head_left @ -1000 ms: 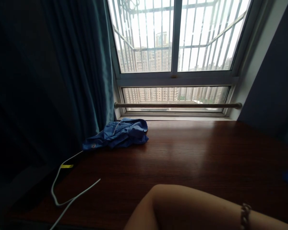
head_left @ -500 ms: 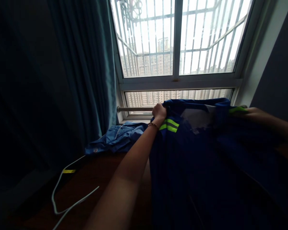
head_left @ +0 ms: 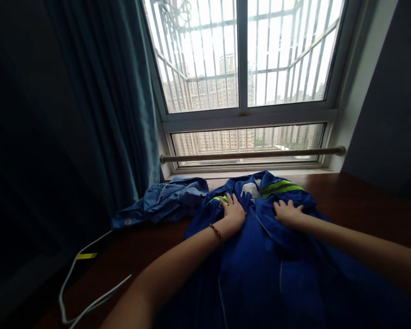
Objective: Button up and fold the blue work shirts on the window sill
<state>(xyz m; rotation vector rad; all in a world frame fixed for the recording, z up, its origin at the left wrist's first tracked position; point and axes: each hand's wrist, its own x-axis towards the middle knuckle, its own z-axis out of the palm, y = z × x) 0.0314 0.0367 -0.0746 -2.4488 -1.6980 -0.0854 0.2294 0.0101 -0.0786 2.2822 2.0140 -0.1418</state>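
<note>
A dark blue work jacket point(head_left: 250, 256) with yellow-green reflective stripes lies spread over the brown wooden surface, its collar end toward the window. My left hand point(head_left: 233, 212), a beaded bracelet at the wrist, rests with fingers spread on the jacket's upper left part, beside a stripe. On the upper right part, below the other stripe, my right hand point(head_left: 287, 212) lies with its fingers apart. Neither hand grips the cloth. A pale patch shows inside the collar. The jacket's lower end runs into shadow at the bottom of the view.
A lighter blue garment point(head_left: 171, 198) lies crumpled left of the jacket. A white cable point(head_left: 66, 278) with a yellow tag point(head_left: 86, 256) curls over the wooden surface point(head_left: 345, 196) at the left. Behind are a barred window, a horizontal rail point(head_left: 253, 155) and a blue curtain point(head_left: 123, 100).
The jacket, held up by both hands before, is now down on the wooden surface. Both hands have let go of its shoulders and lie flat on it, closer together. The rail shows fully.
</note>
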